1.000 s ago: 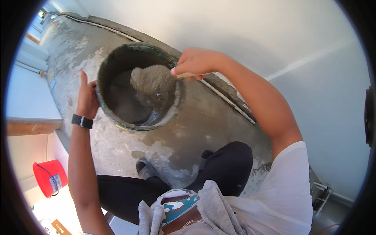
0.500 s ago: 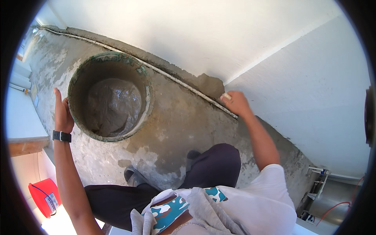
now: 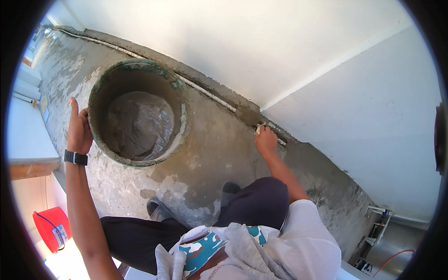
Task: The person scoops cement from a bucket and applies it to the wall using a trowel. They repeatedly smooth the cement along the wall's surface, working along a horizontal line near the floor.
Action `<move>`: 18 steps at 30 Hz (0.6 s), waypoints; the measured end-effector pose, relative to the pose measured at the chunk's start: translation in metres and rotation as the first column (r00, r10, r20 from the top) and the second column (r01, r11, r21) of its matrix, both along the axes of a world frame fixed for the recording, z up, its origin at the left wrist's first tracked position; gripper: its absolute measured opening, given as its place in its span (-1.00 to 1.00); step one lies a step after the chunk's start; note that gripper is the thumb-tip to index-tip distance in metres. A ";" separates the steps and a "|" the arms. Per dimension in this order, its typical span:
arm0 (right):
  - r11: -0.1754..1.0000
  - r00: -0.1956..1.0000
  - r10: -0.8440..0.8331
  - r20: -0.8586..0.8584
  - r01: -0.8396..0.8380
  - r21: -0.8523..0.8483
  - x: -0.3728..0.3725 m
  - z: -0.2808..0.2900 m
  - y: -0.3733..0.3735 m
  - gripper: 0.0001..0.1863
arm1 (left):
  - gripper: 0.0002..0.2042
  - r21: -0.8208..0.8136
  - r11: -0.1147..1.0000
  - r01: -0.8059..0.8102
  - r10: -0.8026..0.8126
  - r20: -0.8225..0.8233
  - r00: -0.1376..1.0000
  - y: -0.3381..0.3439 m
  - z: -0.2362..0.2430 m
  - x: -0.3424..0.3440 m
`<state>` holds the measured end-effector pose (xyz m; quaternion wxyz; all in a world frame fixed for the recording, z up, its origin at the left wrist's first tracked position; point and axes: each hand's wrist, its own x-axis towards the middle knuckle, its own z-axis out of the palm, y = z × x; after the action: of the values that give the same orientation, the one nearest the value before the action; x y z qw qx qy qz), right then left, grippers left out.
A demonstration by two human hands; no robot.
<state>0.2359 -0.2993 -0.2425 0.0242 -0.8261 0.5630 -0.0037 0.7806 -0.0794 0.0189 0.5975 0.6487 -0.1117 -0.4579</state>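
Note:
My left hand (image 3: 80, 131) grips the left rim of a round, mortar-caked basin (image 3: 100, 84) that holds wet grey mortar (image 3: 140, 123). My left wrist wears a black watch. My right hand (image 3: 266, 139) reaches forward to the foot of the white wall, closed on the pale handle of a small trowel (image 3: 258, 129). The trowel's blade lies in a dark lump of fresh mortar (image 3: 249, 115) at the wall's corner. A thin white pipe (image 3: 207, 94) runs along the wall base, partly buried in mortar.
I crouch on a rough, mortar-stained concrete ledge (image 3: 219, 149), my dark shoes (image 3: 161, 210) just below the basin. A red bucket (image 3: 51, 228) stands lower left, beyond the ledge's edge. White walls meet at a corner (image 3: 336, 60) ahead. Pipework shows at lower right (image 3: 378, 219).
My right hand carried a trowel load of mortar out of the basin, swung right and now presses it at the wall base. My left hand has stayed on the rim.

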 end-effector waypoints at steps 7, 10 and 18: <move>0.997 0.982 0.069 -0.176 -0.062 0.046 -0.005 0.009 -0.028 -0.63 | -0.14 0.014 0.999 -0.044 0.043 0.043 0.998 -0.006 -0.002 -0.007; 0.999 0.996 0.022 -0.081 -0.018 0.051 0.006 -0.003 -0.027 -0.66 | -0.13 0.021 1.000 -0.020 0.019 0.045 0.999 -0.006 -0.001 -0.007; 0.982 0.972 -0.168 -0.165 0.179 0.054 -0.022 0.001 -0.013 -0.62 | -0.12 -0.021 0.999 0.028 -0.028 0.036 0.999 -0.006 -0.002 -0.001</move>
<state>0.2143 -0.3122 -0.2410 0.0067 -0.7701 0.6329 0.0798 0.7794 -0.0855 0.0167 0.5957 0.6489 -0.1364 -0.4533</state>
